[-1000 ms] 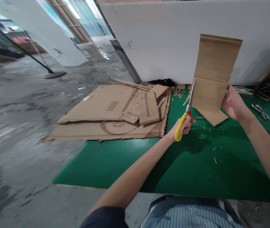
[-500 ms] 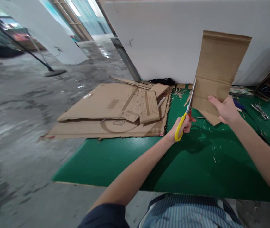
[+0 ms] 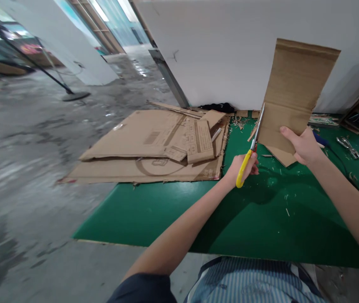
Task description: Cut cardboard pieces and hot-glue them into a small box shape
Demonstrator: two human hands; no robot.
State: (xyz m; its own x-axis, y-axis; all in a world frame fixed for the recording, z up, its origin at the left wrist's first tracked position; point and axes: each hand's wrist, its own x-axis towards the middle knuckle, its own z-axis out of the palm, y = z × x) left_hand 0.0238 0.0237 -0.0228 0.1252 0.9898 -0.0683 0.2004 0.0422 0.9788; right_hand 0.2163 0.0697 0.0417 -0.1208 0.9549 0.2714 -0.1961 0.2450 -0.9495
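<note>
Over green table (image 3: 154,210), left hand (image 3: 233,168) grips scissors (image 3: 243,170); right hand (image 3: 305,145) pinches cardboard (image 3: 301,80). Edge-trimming, seemingly; next snip calls for steady hold.

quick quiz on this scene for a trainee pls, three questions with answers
1. True or false: the right hand grips the raised cardboard piece.
2. What does the left hand hold?
a) a pencil
b) scissors
c) a brush
3. Fill in the blank: the tabletop under both arms is coloured ____.

Key: 1 true; 2 b; 3 green
</note>
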